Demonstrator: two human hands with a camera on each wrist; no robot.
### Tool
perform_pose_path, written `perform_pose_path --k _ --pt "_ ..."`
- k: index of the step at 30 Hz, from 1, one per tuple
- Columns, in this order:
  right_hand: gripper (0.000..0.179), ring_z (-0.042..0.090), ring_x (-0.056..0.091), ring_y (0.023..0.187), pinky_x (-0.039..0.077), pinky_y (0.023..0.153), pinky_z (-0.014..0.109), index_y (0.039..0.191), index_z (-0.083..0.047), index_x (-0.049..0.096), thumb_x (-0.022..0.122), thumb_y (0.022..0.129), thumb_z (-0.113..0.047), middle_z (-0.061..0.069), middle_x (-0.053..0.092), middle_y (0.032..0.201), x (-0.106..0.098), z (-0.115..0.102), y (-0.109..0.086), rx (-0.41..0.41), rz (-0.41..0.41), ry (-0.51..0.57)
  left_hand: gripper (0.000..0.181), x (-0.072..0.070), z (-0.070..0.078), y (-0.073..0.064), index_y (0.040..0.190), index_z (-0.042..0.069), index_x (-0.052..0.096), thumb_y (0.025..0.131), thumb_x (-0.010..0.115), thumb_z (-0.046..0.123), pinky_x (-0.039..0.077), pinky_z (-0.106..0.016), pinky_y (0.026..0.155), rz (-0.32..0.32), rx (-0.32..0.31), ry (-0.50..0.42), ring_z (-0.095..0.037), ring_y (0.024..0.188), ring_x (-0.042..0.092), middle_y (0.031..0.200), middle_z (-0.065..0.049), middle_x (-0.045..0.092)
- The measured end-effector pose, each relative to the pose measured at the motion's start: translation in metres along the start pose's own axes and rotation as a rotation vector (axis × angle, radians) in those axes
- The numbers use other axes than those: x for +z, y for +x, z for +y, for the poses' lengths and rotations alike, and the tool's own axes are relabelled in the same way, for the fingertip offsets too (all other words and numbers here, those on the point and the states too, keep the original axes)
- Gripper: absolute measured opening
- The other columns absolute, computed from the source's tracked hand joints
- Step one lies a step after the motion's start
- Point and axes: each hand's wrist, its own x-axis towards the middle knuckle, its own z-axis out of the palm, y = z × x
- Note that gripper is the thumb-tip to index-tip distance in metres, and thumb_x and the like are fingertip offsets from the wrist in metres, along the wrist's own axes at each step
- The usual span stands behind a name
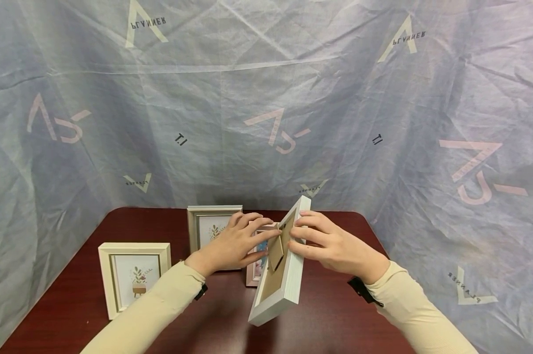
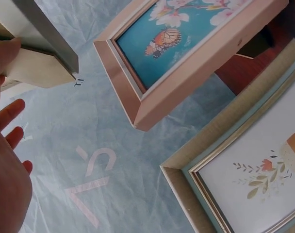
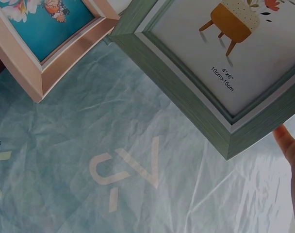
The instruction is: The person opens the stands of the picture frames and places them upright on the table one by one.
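My right hand (image 1: 337,243) grips a pale picture frame (image 1: 294,275) by its side edge. The frame is tilted in the air above the table, its brown back turned left. Its front, in the right wrist view, looks grey-green (image 3: 186,104) around a potted-plant print. My left hand (image 1: 235,241) reaches to the back, a fingertip touching the fold-out stand (image 1: 276,250), which tilts away from the backing. In the left wrist view, the other fingers of the left hand (image 2: 9,165) are off the frame; its thumb cannot be made out there.
Behind the held frame stands a pink frame (image 2: 162,104) with a butterfly picture, partly hidden in the head view. A silver-beige frame (image 1: 215,210) stands left of it, and a cream frame (image 1: 104,275) at the table's left. A grey printed cloth (image 1: 222,123) hangs behind the dark red table (image 1: 328,314).
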Motion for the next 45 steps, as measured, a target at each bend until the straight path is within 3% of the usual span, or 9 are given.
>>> perform_pose_path --k 6,16,25,32,45 --pt "0.026 0.033 0.058 0.106 0.044 0.1 0.044 0.107 -0.007 0.067 0.044 0.102 0.004 0.008 0.062 0.109 -0.001 0.0 0.001 -0.009 -0.014 -0.015 0.058 -0.001 0.0 0.001 0.141 0.021 0.055 0.09 0.071 0.045 0.035 -0.046 0.095 0.028 0.067 0.069 -0.025 0.128 0.041 0.14 -0.004 0.049" --pt "0.026 0.033 0.059 0.104 0.045 0.098 0.044 0.107 -0.006 0.066 0.044 0.101 0.005 0.009 0.062 0.108 -0.001 -0.001 0.0 -0.009 0.004 -0.012 0.06 0.002 -0.001 0.0 0.14 0.019 0.055 0.089 0.072 0.044 0.034 -0.045 0.095 0.06 0.103 0.097 -0.027 0.126 0.042 0.14 -0.005 0.049" --pt "0.026 0.03 0.06 0.098 0.047 0.092 0.044 0.106 -0.006 0.066 0.043 0.101 0.005 0.008 0.063 0.105 -0.003 0.002 0.001 -0.008 0.011 -0.022 0.062 -0.004 -0.005 -0.002 0.138 0.016 0.055 0.086 0.075 0.043 0.033 -0.049 0.095 0.102 0.081 0.146 -0.027 0.126 0.041 0.138 -0.007 0.049" --pt "0.025 0.028 0.061 0.094 0.047 0.088 0.044 0.105 -0.006 0.067 0.045 0.1 0.005 0.007 0.064 0.103 -0.005 0.002 -0.001 0.021 0.006 -0.037 0.053 -0.011 -0.009 -0.002 0.135 0.015 0.055 0.092 0.063 0.044 0.031 -0.051 0.096 0.164 0.083 0.192 -0.029 0.126 0.041 0.137 -0.01 0.05" --pt "0.027 0.03 0.059 0.097 0.046 0.086 0.043 0.107 -0.007 0.067 0.043 0.101 0.003 0.006 0.064 0.105 -0.006 0.001 -0.003 0.039 -0.011 -0.021 0.051 -0.006 -0.007 -0.005 0.14 0.015 0.052 0.105 0.037 0.049 0.03 -0.052 0.097 0.152 0.068 0.185 -0.03 0.127 0.04 0.139 -0.01 0.048"
